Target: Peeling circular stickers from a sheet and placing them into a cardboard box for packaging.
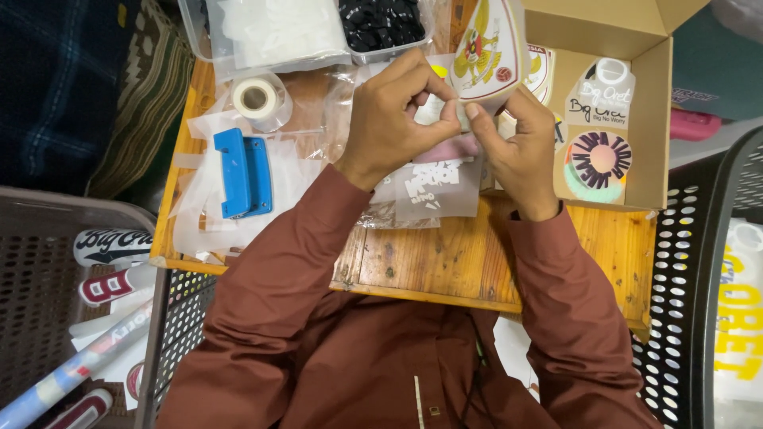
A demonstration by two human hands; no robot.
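Note:
Both hands hold a shield-shaped sticker sheet (489, 48) with a gold bird emblem, raised over the small wooden table (445, 262). My left hand (393, 119) pinches its lower left edge with thumb and fingers. My right hand (517, 151) pinches the lower right edge from below. Under the hands lie clear plastic sleeves and a sheet with white lettering (433, 187).
A blue hole punch (242, 171) and a roll of clear tape (256, 97) lie at the table's left. Clear tubs (278, 32) stand at the back. An open cardboard box (612, 103) with stickers is on the right. Perforated baskets (48, 262) flank the table.

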